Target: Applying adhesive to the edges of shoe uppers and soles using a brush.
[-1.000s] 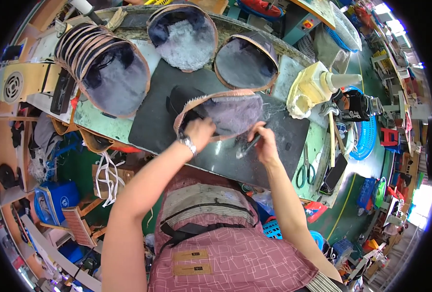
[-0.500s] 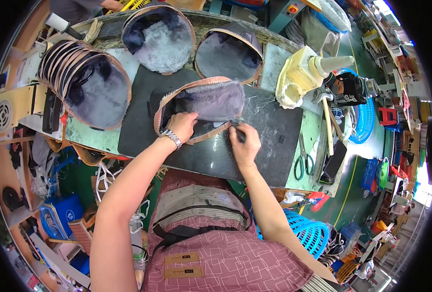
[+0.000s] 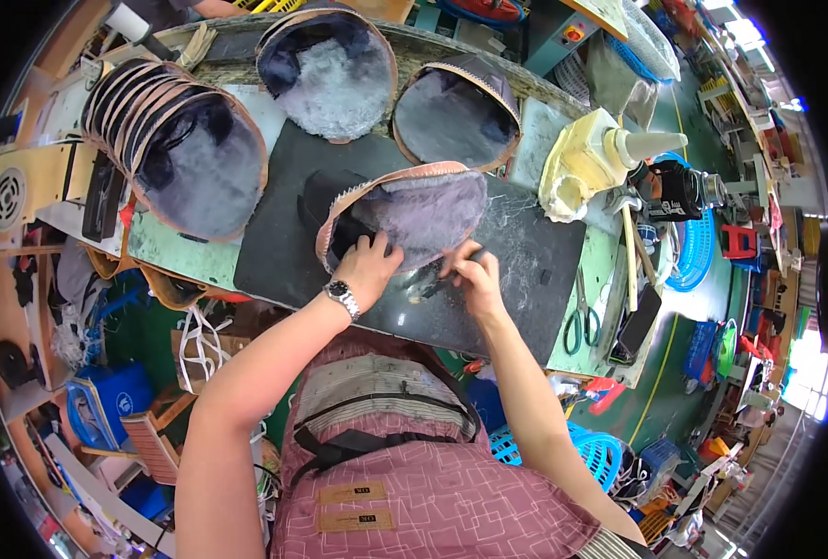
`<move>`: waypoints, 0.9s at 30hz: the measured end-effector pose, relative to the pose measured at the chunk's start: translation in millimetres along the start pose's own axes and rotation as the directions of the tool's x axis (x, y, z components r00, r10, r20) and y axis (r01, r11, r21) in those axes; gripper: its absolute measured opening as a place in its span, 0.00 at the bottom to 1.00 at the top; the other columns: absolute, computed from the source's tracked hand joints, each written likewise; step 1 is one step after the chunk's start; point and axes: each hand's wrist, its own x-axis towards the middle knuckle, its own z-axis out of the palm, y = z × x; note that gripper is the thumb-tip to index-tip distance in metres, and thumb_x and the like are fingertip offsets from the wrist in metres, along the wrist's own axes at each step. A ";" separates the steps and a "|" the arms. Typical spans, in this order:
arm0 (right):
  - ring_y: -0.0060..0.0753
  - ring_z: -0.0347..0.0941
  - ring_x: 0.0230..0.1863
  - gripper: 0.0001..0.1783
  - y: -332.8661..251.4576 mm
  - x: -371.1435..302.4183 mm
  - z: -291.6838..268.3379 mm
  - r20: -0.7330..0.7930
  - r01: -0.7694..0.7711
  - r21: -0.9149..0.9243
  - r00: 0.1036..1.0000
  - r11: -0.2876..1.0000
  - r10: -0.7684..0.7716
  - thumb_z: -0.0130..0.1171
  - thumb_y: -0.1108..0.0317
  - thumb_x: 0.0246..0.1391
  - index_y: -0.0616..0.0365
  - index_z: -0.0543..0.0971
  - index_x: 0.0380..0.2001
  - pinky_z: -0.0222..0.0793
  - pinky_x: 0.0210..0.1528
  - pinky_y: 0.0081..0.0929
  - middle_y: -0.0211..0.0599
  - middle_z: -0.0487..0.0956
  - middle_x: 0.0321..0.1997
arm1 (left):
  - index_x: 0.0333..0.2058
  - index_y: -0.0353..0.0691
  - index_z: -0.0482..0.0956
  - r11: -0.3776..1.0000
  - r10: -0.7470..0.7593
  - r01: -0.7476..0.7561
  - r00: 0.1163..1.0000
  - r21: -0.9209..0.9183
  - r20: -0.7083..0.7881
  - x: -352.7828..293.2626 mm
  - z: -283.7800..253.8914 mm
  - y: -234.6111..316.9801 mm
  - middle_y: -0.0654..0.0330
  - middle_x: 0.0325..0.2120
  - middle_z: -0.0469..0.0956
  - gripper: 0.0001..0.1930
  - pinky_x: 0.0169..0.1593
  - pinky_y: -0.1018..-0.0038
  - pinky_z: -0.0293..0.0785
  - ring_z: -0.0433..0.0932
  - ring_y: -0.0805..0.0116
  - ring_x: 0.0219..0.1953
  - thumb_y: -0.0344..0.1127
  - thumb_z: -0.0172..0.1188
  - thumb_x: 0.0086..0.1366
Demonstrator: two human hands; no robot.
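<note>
A cap-shaped piece lined with grey-mauve fur [image 3: 437, 212] lies tilted on a black mat [image 3: 535, 275], its tan rim edged with small teeth. My left hand [image 3: 367, 268] is closed over its near rim, fingers reaching inside. At the piece's right near edge my right hand [image 3: 474, 279] is closed in a pinch. Something small and dark shows at those fingertips, too small to name. Behind stand two similar pieces, a fur-lined one [image 3: 335, 93] and a darker one [image 3: 460, 116]. Further left several more form a nested stack [image 3: 199, 172].
A yellowish glue bottle [image 3: 586, 154] with a pale nozzle lies at the mat's right. Green-handled scissors [image 3: 580, 326] and a black phone-like slab [image 3: 637, 321] rest by the table's right edge. A beige box with a round grille [image 3: 6, 196] sits at the far left.
The fur-lined piece has tilted and turned, its near rim now hidden by my hands. My left hand has shifted along that rim, and my right hand has curled in closer to the edge.
</note>
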 end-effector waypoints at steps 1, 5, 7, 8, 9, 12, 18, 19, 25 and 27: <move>0.18 0.62 0.19 0.11 9.2 12.9 -4.7 0.119 -0.049 -0.123 0.991 0.991 0.064 0.54 0.62 0.37 0.60 0.71 0.18 0.60 0.27 0.17 0.30 0.71 0.17 | 0.36 0.42 0.71 0.998 -0.064 0.064 0.998 0.003 -0.021 0.6 2.9 4.4 0.52 0.34 0.66 0.15 0.31 0.66 0.70 0.69 0.56 0.33 0.27 0.54 0.46; 0.22 0.63 0.24 0.15 13.9 26.6 23.1 0.242 -0.153 -0.316 0.941 0.936 0.235 0.55 0.61 0.37 0.64 0.71 0.20 0.61 0.31 0.25 0.31 0.70 0.19 | 0.30 0.37 0.70 0.958 -0.285 0.278 0.946 -0.067 -0.155 -7.0 11.3 -10.3 0.52 0.29 0.68 0.07 0.29 0.64 0.70 0.71 0.55 0.29 0.28 0.52 0.49; 0.22 0.62 0.25 0.17 39.3 23.8 36.5 0.325 -0.076 -0.541 0.900 0.838 0.291 0.55 0.60 0.37 0.66 0.69 0.20 0.61 0.31 0.25 0.31 0.68 0.18 | 0.29 0.36 0.72 0.929 -0.354 0.330 0.925 -0.169 -0.139 -1.8 14.8 -17.5 0.51 0.25 0.71 0.07 0.31 0.64 0.70 0.73 0.53 0.28 0.32 0.52 0.52; 0.23 0.62 0.25 0.18 19.8 15.0 65.1 0.411 -0.058 -0.422 0.877 0.905 0.248 0.55 0.60 0.36 0.67 0.67 0.19 0.60 0.29 0.24 0.31 0.67 0.18 | 0.29 0.36 0.73 0.824 -0.528 0.479 0.843 -0.302 -0.104 -4.4 21.3 -25.0 0.49 0.26 0.73 0.08 0.32 0.63 0.70 0.73 0.53 0.29 0.34 0.53 0.52; 0.22 0.61 0.25 0.17 29.5 14.7 73.2 0.429 -0.058 -0.356 0.877 0.933 0.218 0.55 0.60 0.37 0.65 0.68 0.17 0.59 0.29 0.23 0.31 0.67 0.18 | 0.29 0.36 0.74 0.687 -0.666 0.589 0.744 -0.426 -0.045 -1.4 20.9 -29.0 0.48 0.26 0.74 0.10 0.34 0.63 0.70 0.74 0.52 0.30 0.37 0.53 0.53; 0.20 0.61 0.23 0.13 19.3 5.5 66.0 0.341 -0.077 -0.269 0.925 0.960 0.170 0.54 0.62 0.38 0.62 0.69 0.18 0.59 0.26 0.21 0.30 0.67 0.17 | 0.30 0.37 0.77 0.595 -0.703 0.660 0.704 -0.459 0.100 4.6 28.4 -37.0 0.48 0.28 0.76 0.12 0.36 0.65 0.70 0.75 0.55 0.34 0.40 0.55 0.50; 0.33 0.70 0.27 0.11 16.3 -9.9 65.3 0.163 0.434 -0.528 0.895 0.730 -0.415 0.61 0.71 0.36 0.61 0.70 0.22 0.66 0.31 0.28 0.38 0.74 0.25 | 0.24 0.36 0.77 0.639 -0.649 0.644 0.745 -0.420 0.155 15.7 18.0 -41.3 0.50 0.22 0.76 0.11 0.33 0.67 0.69 0.75 0.55 0.28 0.39 0.56 0.46; 0.38 0.71 0.28 0.12 17.2 -3.1 69.5 0.260 0.555 -0.622 0.812 0.553 -0.523 0.63 0.70 0.35 0.60 0.70 0.23 0.67 0.33 0.30 0.39 0.74 0.27 | 0.24 0.36 0.77 0.642 -0.645 0.641 0.748 -0.420 0.156 16.6 18.3 -40.5 0.50 0.22 0.76 0.11 0.33 0.67 0.69 0.75 0.55 0.28 0.39 0.56 0.46; 0.30 0.70 0.21 0.11 -6.0 -23.6 62.9 0.126 0.149 -0.675 0.988 0.722 -0.087 0.61 0.66 0.36 0.60 0.70 0.19 0.65 0.23 0.26 0.39 0.73 0.19 | 0.30 0.34 0.76 0.530 -0.579 0.732 0.681 -0.428 0.449 17.1 -4.9 -21.8 0.47 0.27 0.75 0.13 0.39 0.67 0.68 0.73 0.53 0.33 0.38 0.51 0.51; 0.17 0.65 0.20 0.09 -36.2 -25.4 50.7 0.076 0.017 -0.559 0.997 0.829 0.031 0.59 0.68 0.35 0.60 0.71 0.16 0.61 0.22 0.19 0.32 0.70 0.16 | 0.37 0.29 0.72 0.756 -0.536 0.463 0.843 -0.463 -0.033 -10.0 1.1 5.7 0.43 0.39 0.69 0.16 0.47 0.64 0.63 0.67 0.48 0.44 0.34 0.48 0.51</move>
